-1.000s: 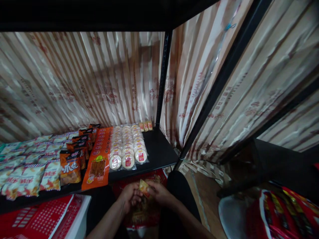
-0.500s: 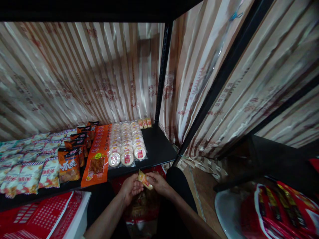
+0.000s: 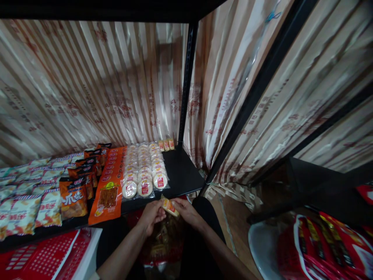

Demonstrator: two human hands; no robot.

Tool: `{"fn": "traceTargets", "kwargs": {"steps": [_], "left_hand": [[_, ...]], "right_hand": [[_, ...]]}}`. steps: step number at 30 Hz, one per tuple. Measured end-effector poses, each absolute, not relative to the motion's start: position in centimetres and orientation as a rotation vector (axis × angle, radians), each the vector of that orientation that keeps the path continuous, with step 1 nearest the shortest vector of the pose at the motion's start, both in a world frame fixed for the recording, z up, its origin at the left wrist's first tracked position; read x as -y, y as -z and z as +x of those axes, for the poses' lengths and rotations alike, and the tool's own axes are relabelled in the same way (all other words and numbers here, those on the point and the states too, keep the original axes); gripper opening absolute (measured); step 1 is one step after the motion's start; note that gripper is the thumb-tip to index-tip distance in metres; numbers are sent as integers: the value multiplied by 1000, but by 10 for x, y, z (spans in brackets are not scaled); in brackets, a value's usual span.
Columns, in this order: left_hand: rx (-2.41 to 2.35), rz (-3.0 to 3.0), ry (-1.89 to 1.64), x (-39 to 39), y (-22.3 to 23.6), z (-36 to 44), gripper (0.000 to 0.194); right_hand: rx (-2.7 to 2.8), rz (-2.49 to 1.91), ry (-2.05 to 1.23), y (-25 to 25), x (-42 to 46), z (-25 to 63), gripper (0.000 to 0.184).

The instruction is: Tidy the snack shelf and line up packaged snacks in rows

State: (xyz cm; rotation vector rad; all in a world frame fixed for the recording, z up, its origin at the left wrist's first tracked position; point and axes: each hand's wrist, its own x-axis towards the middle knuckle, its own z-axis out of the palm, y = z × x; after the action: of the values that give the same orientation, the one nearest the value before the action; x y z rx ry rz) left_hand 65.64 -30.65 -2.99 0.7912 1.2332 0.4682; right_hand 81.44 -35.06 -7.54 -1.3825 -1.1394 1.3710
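Between my two hands, just in front of the shelf edge, is a small yellow wrapped snack packet (image 3: pixel 170 207) with a red and orange label. My left hand (image 3: pixel 152 215) pinches its left end, fingers curled. My right hand (image 3: pixel 187 212) grips its right side with the thumb on top. Below them, between my knees, a red and clear bag (image 3: pixel 163 249) holds similar yellow packets. At the back of the black shelf (image 3: pixel 183 171) stand 3 like yellow packets (image 3: pixel 166 145), right behind rows of round white wrapped crackers (image 3: pixel 145 186).
Left along the shelf lie an orange snack sheet (image 3: pixel 107 202), brown-orange pouches (image 3: pixel 73 198) and several white snack bags (image 3: pixel 49 208). A red basket (image 3: pixel 37 249) is at lower left. Black posts (image 3: pixel 186 85) and striped plastic sheeting (image 3: pixel 122 77) enclose the shelf. Red packages (image 3: pixel 326 241) lie at right.
The view has shifted slightly, moving the shelf goods a little left. Both hands still hold the packet, now turned with its label more toward me.
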Motion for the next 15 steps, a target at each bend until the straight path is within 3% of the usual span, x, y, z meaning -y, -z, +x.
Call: {"fn": "traceTargets", "kwargs": {"steps": [10, 15], "left_hand": [[-1186, 830, -597, 296, 28, 677, 47], [-1187, 864, -621, 288, 24, 689, 45]], "right_hand": [[1064, -1378, -1189, 81, 347, 819, 71], [957, -1315, -1111, 79, 344, 822, 62]]}}
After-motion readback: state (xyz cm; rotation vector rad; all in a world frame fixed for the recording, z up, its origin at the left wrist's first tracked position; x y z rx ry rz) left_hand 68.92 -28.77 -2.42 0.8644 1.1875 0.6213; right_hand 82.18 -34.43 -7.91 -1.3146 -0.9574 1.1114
